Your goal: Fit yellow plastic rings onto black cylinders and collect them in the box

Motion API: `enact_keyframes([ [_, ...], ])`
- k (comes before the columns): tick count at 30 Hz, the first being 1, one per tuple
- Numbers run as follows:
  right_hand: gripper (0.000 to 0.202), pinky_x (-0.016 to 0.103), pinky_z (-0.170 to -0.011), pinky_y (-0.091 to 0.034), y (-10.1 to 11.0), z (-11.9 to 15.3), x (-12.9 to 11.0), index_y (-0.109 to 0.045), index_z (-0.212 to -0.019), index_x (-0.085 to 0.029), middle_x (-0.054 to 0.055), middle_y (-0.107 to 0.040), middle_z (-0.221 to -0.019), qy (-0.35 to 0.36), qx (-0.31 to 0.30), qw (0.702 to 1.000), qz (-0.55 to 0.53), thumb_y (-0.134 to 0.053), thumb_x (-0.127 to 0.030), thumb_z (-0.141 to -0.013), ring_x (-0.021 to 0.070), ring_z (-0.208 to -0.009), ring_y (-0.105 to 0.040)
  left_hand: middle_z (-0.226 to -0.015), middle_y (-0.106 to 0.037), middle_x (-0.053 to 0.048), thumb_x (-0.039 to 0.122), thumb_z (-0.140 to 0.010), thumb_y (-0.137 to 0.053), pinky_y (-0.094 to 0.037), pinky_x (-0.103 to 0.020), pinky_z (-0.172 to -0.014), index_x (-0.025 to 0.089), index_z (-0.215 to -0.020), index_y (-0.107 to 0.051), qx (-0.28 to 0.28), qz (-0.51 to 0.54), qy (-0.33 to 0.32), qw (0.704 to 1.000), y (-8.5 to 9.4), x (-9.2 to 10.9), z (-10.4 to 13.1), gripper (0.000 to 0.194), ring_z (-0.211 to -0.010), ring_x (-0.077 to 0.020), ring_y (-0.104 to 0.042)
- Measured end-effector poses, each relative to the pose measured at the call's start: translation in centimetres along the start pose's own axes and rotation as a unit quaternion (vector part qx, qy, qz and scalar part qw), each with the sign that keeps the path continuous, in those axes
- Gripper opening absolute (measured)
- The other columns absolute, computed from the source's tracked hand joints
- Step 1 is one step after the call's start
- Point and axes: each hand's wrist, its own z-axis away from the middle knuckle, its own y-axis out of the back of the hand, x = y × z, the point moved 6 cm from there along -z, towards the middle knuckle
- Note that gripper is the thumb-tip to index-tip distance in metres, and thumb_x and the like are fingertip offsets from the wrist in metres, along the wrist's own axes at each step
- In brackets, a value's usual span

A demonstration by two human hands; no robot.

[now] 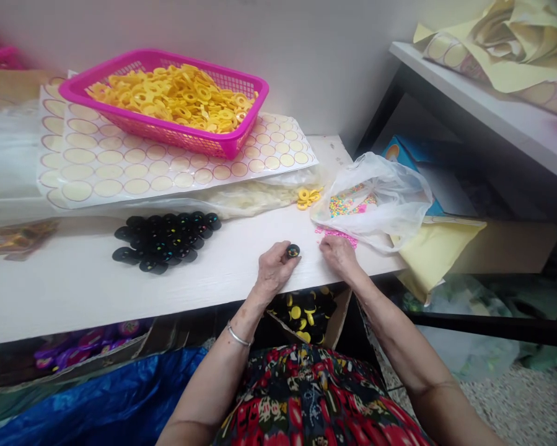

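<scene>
The fingers of my left hand (272, 269) are wrapped round one small black cup (293, 250), while those of my right hand (340, 256) bend down at the pink beads (337, 233); I cannot tell whether they pinch any. Left of me, a tight cluster of black cups (166, 240) on the surface (74, 285), several with coloured specks, looks done; mine seems midway, with plenty of coloured beads (343, 205) left in the plastic bag (394, 186).

White table (74, 297), black cylinders (166, 240) (clustered together), pink beads (334, 233), plastic bag (399, 192), yellow rings (308, 198)
</scene>
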Motion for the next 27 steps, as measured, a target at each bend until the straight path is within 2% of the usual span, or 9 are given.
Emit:
enact_keyframes([
  [4, 0.018, 0.025, -0.067, -0.039, -0.2, 0.0, 0.5, -0.064, -0.07, -0.016, 0.005, -0.066, -0.073, 0.032, 0.018, 0.998, -0.05, -0.048, -0.017, -0.078, 0.0167, -0.074, -0.059, -0.067, -0.051, 0.003, 0.027, -0.069, -0.068, -0.039, -0.021, -0.053, 0.018, -0.095, -0.062, -0.002, 0.015, 0.021, 1.0, -0.1, -0.5, 0.0, 0.028, -0.054, -0.008, -0.044],
  [10, 0.015, 0.026, -0.063, -0.036, -0.3, 1.3, -0.5, -0.061, -0.073, -0.016, 0.007, -0.062, -0.08, 0.071, 0.074, 0.995, 0.018, -0.048, -0.014, -0.079, 0.0177, -0.075, -0.055, -0.064, -0.05, 0.004, 0.026, -0.067, -0.069, -0.037, -0.021, -0.052, 0.019, -0.09, -0.064, -0.017, 0.027, 0.056, 0.998, -0.3, -1.0, -0.2, 0.024, -0.053, -0.008, -0.043],
  [12, 0.015, 0.026, -0.063, -0.036, -0.1, 1.6, -1.5, -0.06, -0.074, -0.017, 0.006, -0.06, -0.077, 0.112, 0.097, 0.989, -0.01, -0.047, -0.015, -0.081, 0.017, -0.073, -0.054, -0.064, -0.051, 0.004, 0.027, -0.068, -0.069, -0.037, -0.021, -0.052, 0.019, -0.088, -0.064, -0.026, 0.031, 0.059, 0.997, -0.3, -1.0, -0.2, 0.023, -0.054, -0.008, -0.043],
  [14, 0.015, 0.025, -0.065, -0.038, 0.3, 1.9, -3.0, -0.059, -0.076, -0.018, 0.004, -0.057, -0.075, 0.181, 0.112, 0.975, -0.063, -0.046, -0.017, -0.083, 0.0157, -0.073, -0.053, -0.065, -0.052, 0.003, 0.028, -0.068, -0.069, -0.037, -0.021, -0.053, 0.019, -0.087, -0.064, -0.033, 0.035, 0.058, 0.997, -0.4, -0.8, -0.3, 0.021, -0.055, -0.0083, -0.044],
  [16, 0.016, 0.024, -0.066, -0.038, 0.5, 2.0, -4.5, -0.059, -0.078, -0.019, 0.002, -0.055, -0.074, 0.243, 0.105, 0.96, -0.096, -0.045, -0.019, -0.085, 0.0145, -0.072, -0.053, -0.065, -0.053, 0.003, 0.03, -0.069, -0.068, -0.037, -0.021, -0.054, 0.019, -0.085, -0.064, -0.035, 0.038, 0.058, 0.997, -0.4, -0.7, -0.3, 0.02, -0.056, -0.0086, -0.044],
  [18, 0.016, 0.024, -0.066, -0.038, 0.5, 1.8, -5.8, -0.06, -0.078, -0.019, 0.002, -0.054, -0.074, 0.269, 0.085, 0.955, -0.087, -0.045, -0.019, -0.086, 0.0142, -0.073, -0.052, -0.065, -0.053, 0.003, 0.032, -0.071, -0.066, -0.038, -0.021, -0.055, 0.019, -0.083, -0.064, -0.035, 0.041, 0.055, 0.997, -0.4, -0.6, -0.3, 0.018, -0.056, -0.0087, -0.044],
  [22, 0.019, 0.025, -0.068, -0.037, 0.1, 1.5, -7.3, -0.062, -0.077, -0.018, 0.004, -0.056, -0.078, 0.28, 0.039, 0.959, -0.013, -0.044, -0.018, -0.086, 0.0153, -0.077, -0.052, -0.066, -0.055, 0.003, 0.026, -0.071, -0.063, -0.038, -0.021, -0.056, 0.019, -0.082, -0.064, -0.042, 0.041, 0.046, 0.997, -0.5, -0.5, -0.3, 0.013, -0.057, -0.0091, -0.046],
  [27, 0.023, 0.026, -0.068, -0.035, 0.3, 1.7, -8.1, -0.063, -0.079, -0.018, 0.005, -0.057, -0.079, 0.297, 0.018, 0.953, 0.061, -0.041, -0.016, -0.087, 0.0164, -0.079, -0.05, -0.064, -0.054, 0.003, 0.021, -0.069, -0.061, -0.038, -0.022, -0.056, 0.019, -0.08, -0.063, -0.04, 0.035, 0.039, 0.998, -0.4, -0.4, -0.4, 0.011, -0.058, -0.0095, -0.046],
])
